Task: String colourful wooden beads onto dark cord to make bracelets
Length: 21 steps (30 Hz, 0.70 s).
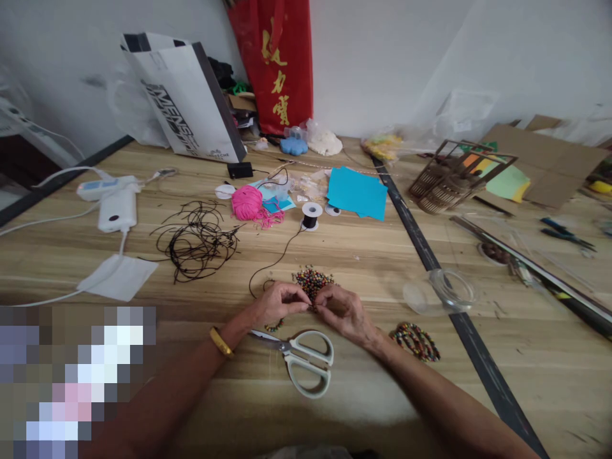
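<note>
My left hand [281, 302] pinches with thumb and forefinger in front of a pile of small multicoloured beads [313, 279]. Black cord [278, 260] runs from a spool [310, 217] down behind this hand, and a short beaded strand [274, 327] shows beneath it. Fingertip to fingertip with the left, my right hand [347, 312] is also closed in a pinch. Whatever lies between its fingers is too small to make out. Scissors with white handles [310, 363] rest just below both hands. Finished-looking bead loops [415, 342] lie beside my right forearm.
Tangled black cords [198, 242] lie at left, near a white power bank [117, 207]. Pink yarn [247, 203] and blue sheets [357, 192] sit farther back. To the right are a clear round container [453, 290], a brown basket [442, 185] and pliers [567, 234].
</note>
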Each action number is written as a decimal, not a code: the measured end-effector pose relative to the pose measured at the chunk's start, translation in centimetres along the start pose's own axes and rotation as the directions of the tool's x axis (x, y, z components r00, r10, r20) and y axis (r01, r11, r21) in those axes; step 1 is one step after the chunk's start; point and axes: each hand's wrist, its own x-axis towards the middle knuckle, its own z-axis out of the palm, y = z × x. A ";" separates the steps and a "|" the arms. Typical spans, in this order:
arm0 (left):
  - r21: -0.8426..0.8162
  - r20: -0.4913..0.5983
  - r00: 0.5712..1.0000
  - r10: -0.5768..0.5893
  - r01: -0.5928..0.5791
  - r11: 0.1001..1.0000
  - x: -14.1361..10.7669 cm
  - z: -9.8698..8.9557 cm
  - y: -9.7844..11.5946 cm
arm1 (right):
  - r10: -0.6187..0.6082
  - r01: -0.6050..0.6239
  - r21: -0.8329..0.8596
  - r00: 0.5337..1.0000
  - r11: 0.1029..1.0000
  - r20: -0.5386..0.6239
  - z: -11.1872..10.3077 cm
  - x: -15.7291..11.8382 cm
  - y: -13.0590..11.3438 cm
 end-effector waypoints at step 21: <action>-0.127 0.015 1.000 -0.025 0.027 0.991 0.2 -0.1 -0.5 | 0.082 -0.088 0.154 0.996 0.984 0.046 0.3 -0.2 0.6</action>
